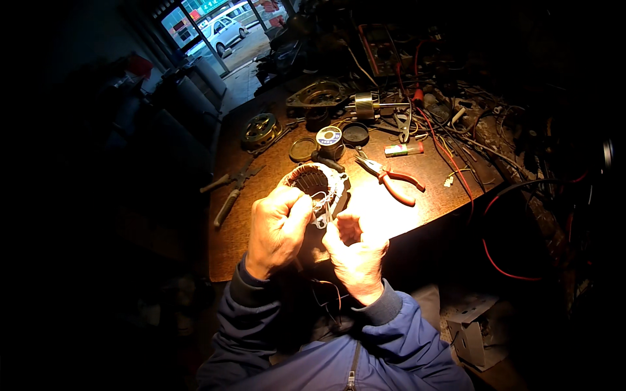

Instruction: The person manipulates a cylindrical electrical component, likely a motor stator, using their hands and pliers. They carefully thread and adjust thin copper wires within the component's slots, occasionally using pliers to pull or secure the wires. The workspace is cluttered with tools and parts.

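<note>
A motor stator (335, 186) with white-bound windings around its rim stands on the wooden bench in front of me. My left hand (279, 225) is at its near left rim, thumb and fingers pinched together by a loop of pale lacing cord or wire (319, 195). I cannot make out exactly what lies between those fingertips. At the near right of the stator, my right hand (355, 254) is closed in a pinch on a thin metal tool (328, 212), its tip beside the windings. The tool's exact kind is too small to tell.
Red-handled pliers (396, 185) lie right of the stator, light-handled pliers (228, 203) left. Behind are a solder spool (329, 138), a motor rotor (366, 105), a metal end cover (318, 96) and a round brass-coloured part (261, 130). Tangled wires (466, 140) cover the bench's right side.
</note>
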{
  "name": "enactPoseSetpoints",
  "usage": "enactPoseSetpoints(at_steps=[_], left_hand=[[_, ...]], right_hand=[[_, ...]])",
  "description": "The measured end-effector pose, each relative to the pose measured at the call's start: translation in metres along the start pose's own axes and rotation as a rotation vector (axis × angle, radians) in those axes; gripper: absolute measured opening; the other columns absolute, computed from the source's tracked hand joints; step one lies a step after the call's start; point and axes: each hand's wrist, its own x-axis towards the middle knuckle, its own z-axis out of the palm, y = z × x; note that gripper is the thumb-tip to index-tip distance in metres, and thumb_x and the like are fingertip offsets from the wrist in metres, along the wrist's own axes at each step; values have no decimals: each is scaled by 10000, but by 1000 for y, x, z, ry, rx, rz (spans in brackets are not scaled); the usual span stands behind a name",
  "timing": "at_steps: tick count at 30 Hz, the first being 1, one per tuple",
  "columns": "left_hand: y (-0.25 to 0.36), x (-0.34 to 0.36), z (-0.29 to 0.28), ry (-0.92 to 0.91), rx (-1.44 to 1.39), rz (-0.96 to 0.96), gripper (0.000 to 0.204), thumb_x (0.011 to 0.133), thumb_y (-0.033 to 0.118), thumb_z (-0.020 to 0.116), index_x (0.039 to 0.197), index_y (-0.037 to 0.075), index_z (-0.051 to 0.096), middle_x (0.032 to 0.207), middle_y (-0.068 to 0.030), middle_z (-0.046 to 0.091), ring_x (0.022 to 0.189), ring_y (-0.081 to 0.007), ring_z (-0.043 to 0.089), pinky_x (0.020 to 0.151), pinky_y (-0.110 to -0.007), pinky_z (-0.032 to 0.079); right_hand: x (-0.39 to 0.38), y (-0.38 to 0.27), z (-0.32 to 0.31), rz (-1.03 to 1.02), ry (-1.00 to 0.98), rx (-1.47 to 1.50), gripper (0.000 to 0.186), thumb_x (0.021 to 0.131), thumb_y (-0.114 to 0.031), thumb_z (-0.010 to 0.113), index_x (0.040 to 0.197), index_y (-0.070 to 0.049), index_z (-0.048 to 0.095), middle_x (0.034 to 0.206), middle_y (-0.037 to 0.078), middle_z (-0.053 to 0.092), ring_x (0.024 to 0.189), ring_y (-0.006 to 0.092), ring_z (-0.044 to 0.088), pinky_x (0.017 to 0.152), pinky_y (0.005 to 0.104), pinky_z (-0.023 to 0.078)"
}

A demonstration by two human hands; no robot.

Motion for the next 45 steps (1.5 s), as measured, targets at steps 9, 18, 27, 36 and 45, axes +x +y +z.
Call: enactPoseSetpoints(at_steps=[9, 18, 27, 36, 45], left_hand=[[14, 9, -2, -70, 244, 141, 215, 964, 45, 628, 760, -19, 653, 706, -111, 603, 703, -174, 587, 652, -348, 462], [14, 18, -9, -141, 237, 80, 218, 951, 66, 634, 755, -29, 646, 689, -152, 615, 613, -237, 574, 587, -378, 450], [20, 23, -9, -195, 262, 91, 238, 925, 96, 636, 717, -19, 619, 685, -202, 591, 633, -337, 576, 612, -447, 464], [8, 23, -16, -273, 177, 66, 253, 989, 103, 618, 774, -24, 664, 711, -81, 643, 676, -159, 615, 626, -328, 479], [6, 28, -22, -294, 164, -99, 285, 1014, 113, 595, 779, -33, 663, 685, -78, 655, 623, -131, 586, 608, -310, 473]], right_hand=[[0, -7, 0, -35, 9, -82, 229, 816, -45, 834, 995, -21, 693, 811, 126, 684, 692, 278, 674, 659, 392, 558], [-2, -9, 2, 7, 17, -55, 244, 824, -47, 836, 1015, -31, 687, 807, 131, 683, 690, 298, 681, 661, 400, 564], [-2, -13, 1, -63, 27, -154, 252, 843, -44, 835, 1045, -31, 685, 822, 142, 708, 687, 310, 710, 657, 398, 575], [-1, -32, 1, -51, 6, -152, 249, 875, 16, 805, 1081, -27, 673, 854, 80, 740, 710, 142, 710, 669, 308, 591], [-1, -28, 2, -11, 1, -104, 242, 870, 11, 810, 1062, -31, 670, 847, 73, 734, 692, 137, 697, 654, 300, 579]])
